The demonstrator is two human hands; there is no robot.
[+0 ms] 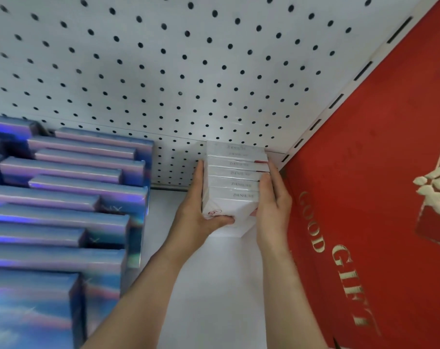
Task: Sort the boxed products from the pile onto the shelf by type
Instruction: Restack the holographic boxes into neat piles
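Note:
A row of several white boxes (235,182) with small grey lettering stands on the white shelf (214,285), its far end against the pegboard back wall. My left hand (201,215) grips the row's left side, thumb across the front box's face. My right hand (273,205) presses flat along the row's right side, fingers straight. Both hands squeeze the row between them. To the left stand several iridescent blue-purple boxes (63,210) in rows.
A large red gift box (377,197) with gold "GOOD GIFT" lettering fills the right side, close beside my right hand. The white pegboard back wall (163,71) rises behind. Bare shelf lies between the blue boxes and the red box.

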